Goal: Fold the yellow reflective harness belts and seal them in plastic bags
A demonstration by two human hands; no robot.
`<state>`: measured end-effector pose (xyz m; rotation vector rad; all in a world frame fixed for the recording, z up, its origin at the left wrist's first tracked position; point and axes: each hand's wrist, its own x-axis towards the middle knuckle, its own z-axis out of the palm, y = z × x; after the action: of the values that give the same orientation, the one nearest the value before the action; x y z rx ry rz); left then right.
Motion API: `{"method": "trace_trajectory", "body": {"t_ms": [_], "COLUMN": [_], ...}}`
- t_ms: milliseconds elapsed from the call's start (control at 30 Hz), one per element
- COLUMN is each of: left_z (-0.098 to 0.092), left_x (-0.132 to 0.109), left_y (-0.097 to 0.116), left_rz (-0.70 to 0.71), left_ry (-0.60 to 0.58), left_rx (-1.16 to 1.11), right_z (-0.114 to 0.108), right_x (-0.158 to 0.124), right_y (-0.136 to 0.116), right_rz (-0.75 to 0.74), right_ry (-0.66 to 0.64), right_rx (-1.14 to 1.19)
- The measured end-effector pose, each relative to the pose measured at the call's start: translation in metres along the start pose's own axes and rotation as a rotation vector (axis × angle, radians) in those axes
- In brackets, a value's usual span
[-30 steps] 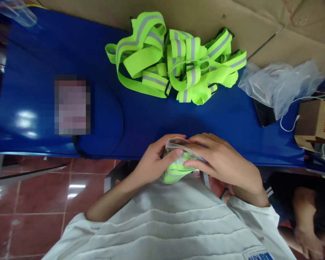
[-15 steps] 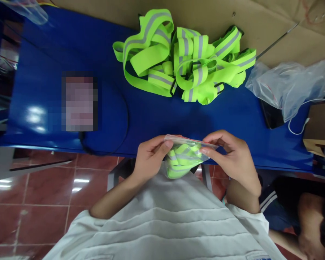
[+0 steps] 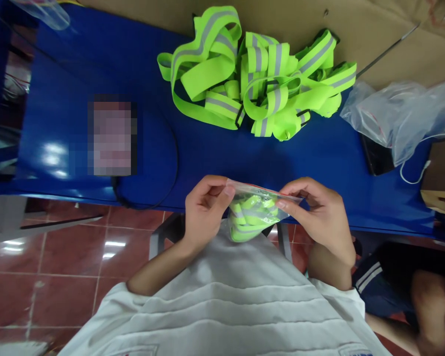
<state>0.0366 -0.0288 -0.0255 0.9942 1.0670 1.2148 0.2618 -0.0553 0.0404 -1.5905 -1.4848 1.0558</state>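
A clear zip-lock bag with a folded neon-yellow reflective strap inside hangs between my two hands, just off the table's front edge. My left hand pinches the bag's top left corner between thumb and fingers. At the top right, my right hand grips the same red-lined edge with thumb and fingertips. Beyond them on the blue table lies a loose heap of neon-yellow reflective straps with grey stripes and black buckles.
Crumpled clear plastic bags lie at the right, partly over a dark flat object. A cardboard box stands beside a white cable. At left is a blurred-out object with a black cord. Another person's arm shows at lower right.
Both hands keep their hold on the bag; the left hand has shifted slightly, and the bag's top edge looks a little more stretched. The whole view has moved slightly.
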Motion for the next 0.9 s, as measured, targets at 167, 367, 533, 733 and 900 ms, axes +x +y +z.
{"method": "trace_trajectory", "body": {"t_ms": [167, 367, 533, 733, 900], "left_z": [0.005, 0.005, 0.007, 0.01, 0.009], "left_x": [0.002, 0.006, 0.003, 0.0, -0.003], "left_y": [0.004, 0.006, 0.01, 0.014, 0.017], "left_rz": [0.146, 0.181, 0.084, 0.037, 0.016], "left_ry": [0.068, 0.067, 0.044, 0.043, 0.001], "left_rx": [0.102, 0.151, 0.182, 0.214, 0.119], "right_z": [0.002, -0.003, -0.001, 0.01, 0.01], "right_x": [-0.001, 0.002, 0.01, 0.018, 0.018], "right_y": [-0.003, -0.003, -0.017, -0.034, -0.034], "right_rz": [-0.01, -0.06, -0.137, -0.159, -0.281], "right_ry": [-0.012, -0.101, -0.195, -0.178, -0.162], "right_rx": [-0.029, -0.124, -0.224, -0.326, -0.359]}}
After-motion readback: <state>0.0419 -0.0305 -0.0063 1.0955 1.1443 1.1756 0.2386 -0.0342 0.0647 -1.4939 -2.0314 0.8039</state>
